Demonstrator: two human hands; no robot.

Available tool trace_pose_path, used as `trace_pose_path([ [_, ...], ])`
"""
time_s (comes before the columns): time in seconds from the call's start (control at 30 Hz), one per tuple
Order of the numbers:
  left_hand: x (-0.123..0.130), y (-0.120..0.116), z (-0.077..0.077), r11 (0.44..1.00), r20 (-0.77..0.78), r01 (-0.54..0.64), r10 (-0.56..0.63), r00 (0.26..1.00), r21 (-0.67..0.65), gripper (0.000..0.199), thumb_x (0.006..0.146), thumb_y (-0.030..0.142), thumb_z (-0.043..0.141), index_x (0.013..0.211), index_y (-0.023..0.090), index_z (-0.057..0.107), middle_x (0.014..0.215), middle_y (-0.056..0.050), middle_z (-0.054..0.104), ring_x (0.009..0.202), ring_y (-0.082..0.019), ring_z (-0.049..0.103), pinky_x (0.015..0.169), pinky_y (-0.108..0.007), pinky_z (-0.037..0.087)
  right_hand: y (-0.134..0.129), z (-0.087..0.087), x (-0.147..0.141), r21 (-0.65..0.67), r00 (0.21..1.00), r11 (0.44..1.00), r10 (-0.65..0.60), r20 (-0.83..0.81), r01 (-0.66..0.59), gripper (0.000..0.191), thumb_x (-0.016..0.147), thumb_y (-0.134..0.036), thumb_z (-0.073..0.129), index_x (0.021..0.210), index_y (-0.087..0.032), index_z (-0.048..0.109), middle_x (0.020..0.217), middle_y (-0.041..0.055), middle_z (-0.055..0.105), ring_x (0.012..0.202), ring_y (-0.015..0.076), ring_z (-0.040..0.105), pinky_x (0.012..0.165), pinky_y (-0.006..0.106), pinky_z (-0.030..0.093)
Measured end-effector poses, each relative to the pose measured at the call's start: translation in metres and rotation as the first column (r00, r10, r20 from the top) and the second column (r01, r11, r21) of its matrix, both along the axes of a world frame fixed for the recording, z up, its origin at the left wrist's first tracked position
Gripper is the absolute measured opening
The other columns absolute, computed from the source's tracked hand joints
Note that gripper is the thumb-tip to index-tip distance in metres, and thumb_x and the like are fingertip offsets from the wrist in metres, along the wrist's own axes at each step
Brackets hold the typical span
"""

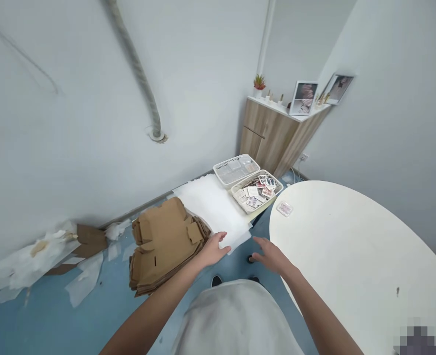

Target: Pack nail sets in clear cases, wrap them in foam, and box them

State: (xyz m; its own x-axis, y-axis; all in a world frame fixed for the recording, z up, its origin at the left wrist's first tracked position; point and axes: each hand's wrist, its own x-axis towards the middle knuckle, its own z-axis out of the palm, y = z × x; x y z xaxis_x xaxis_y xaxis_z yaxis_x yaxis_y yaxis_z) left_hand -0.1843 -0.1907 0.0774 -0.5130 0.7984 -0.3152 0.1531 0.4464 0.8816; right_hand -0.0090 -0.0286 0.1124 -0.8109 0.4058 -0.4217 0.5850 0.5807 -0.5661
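My left hand (215,249) is open, fingers apart, above the near edge of a stack of white sheets (218,209). Nothing is in it. Level with it, my right hand (269,254) reaches in from the right, also open and holding nothing, close to the rim of the round white table (351,246). Flattened brown cardboard boxes (166,236) lie piled left of the sheets. Beyond the sheets stand two white baskets: one basket (236,170) holds clear packs, and the nearer basket (245,209) holds small printed cards. A small clear pack (284,208) lies on the table's left part.
A wooden cabinet (273,133) with a plant (259,83) and a framed picture (304,98) stands in the corner. Scrap wrapping (36,256) and torn cardboard (91,240) lie along the wall at left. A blurred dark shape (420,342) is at the bottom right.
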Motion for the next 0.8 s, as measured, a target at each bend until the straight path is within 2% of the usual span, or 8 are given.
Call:
trace_pose_path([
  [0.1, -0.004, -0.004, 0.001, 0.998, 0.064, -0.036, 0.033, 0.997, 0.050, 0.057, 0.069, 0.033, 0.062, 0.121, 0.017, 0.043, 0.128, -0.015, 0.045, 0.113, -0.026, 0.047, 0.085, -0.037, 0.044, -0.018, -0.002, -0.020, 0.058, 0.993, 0.992, 0.106, 0.054, -0.109, 0.058, 0.077, -0.032, 0.049, 0.131, -0.019, 0.035, 0.122, 0.0125, 0.049, 0.105, 0.0267, 0.052, 0.082, 0.038, 0.043],
  [0.2, -0.007, -0.001, 0.005, 0.989, 0.127, -0.091, 0.075, 0.989, 0.120, 0.062, 0.069, 0.035, 0.062, 0.125, 0.019, 0.038, 0.133, -0.015, 0.038, 0.115, -0.025, 0.046, 0.087, -0.037, 0.043, -0.027, -0.004, -0.033, 0.036, 0.975, 0.980, 0.190, 0.119, -0.195, 0.057, 0.076, -0.032, 0.051, 0.130, -0.020, 0.037, 0.117, 0.0121, 0.053, 0.104, 0.0266, 0.053, 0.082, 0.036, 0.042],
  [0.37, -0.021, 0.005, 0.005, 0.967, 0.167, -0.211, 0.186, 0.968, 0.144, 0.077, 0.068, 0.041, 0.064, 0.132, 0.020, 0.027, 0.141, -0.015, 0.024, 0.124, -0.029, 0.034, 0.096, -0.041, 0.034, -0.020, -0.005, -0.055, 0.084, 0.960, 0.974, 0.192, 0.203, -0.212, 0.057, 0.076, -0.031, 0.051, 0.130, -0.019, 0.036, 0.123, 0.0137, 0.049, 0.110, 0.0273, 0.050, 0.086, 0.036, 0.040],
  [0.5, -0.042, 0.011, 0.003, 0.964, 0.249, -0.257, 0.232, 0.941, 0.073, 0.090, 0.067, 0.048, 0.063, 0.137, 0.021, 0.013, 0.144, -0.016, 0.017, 0.130, -0.030, 0.023, 0.100, -0.042, 0.028, -0.006, -0.007, -0.080, 0.103, 0.956, 0.963, 0.227, 0.188, -0.249, 0.058, 0.078, -0.032, 0.048, 0.132, -0.017, 0.033, 0.128, 0.0129, 0.045, 0.115, 0.0260, 0.044, 0.090, 0.036, 0.037],
  [0.6, -0.059, 0.016, 0.003, 0.964, 0.296, -0.266, 0.254, 0.921, 0.002, 0.097, 0.066, 0.053, 0.062, 0.139, 0.021, 0.006, 0.145, -0.015, 0.011, 0.131, -0.030, 0.018, 0.101, -0.041, 0.026, 0.005, -0.014, -0.100, 0.110, 0.949, 0.952, 0.264, 0.175, -0.285, 0.058, 0.079, -0.033, 0.047, 0.132, -0.016, 0.033, 0.129, 0.0139, 0.043, 0.117, 0.0264, 0.041, 0.092, 0.036, 0.035],
  [0.7, -0.073, 0.026, -0.001, 0.955, 0.328, -0.281, 0.298, 0.896, -0.097, 0.100, 0.065, 0.056, 0.062, 0.139, 0.022, 0.002, 0.146, -0.014, 0.007, 0.132, -0.030, 0.018, 0.101, -0.039, 0.026, 0.016, -0.032, -0.120, 0.051, 0.939, 0.952, 0.288, 0.188, -0.302, 0.059, 0.079, -0.034, 0.047, 0.133, -0.017, 0.032, 0.133, 0.0140, 0.038, 0.121, 0.0268, 0.037, 0.094, 0.036, 0.033],
  [0.8, -0.089, 0.042, -0.009, 0.941, 0.327, -0.271, 0.326, 0.887, -0.204, 0.102, 0.063, 0.056, 0.063, 0.139, 0.023, 0.004, 0.146, -0.013, 0.008, 0.131, -0.030, 0.019, 0.100, -0.039, 0.028, 0.027, -0.057, -0.143, -0.008, 0.943, 0.962, 0.268, 0.197, -0.272, 0.061, 0.079, -0.036, 0.049, 0.134, -0.018, 0.030, 0.139, 0.0140, 0.030, 0.128, 0.0273, 0.027, 0.098, 0.038, 0.028],
])
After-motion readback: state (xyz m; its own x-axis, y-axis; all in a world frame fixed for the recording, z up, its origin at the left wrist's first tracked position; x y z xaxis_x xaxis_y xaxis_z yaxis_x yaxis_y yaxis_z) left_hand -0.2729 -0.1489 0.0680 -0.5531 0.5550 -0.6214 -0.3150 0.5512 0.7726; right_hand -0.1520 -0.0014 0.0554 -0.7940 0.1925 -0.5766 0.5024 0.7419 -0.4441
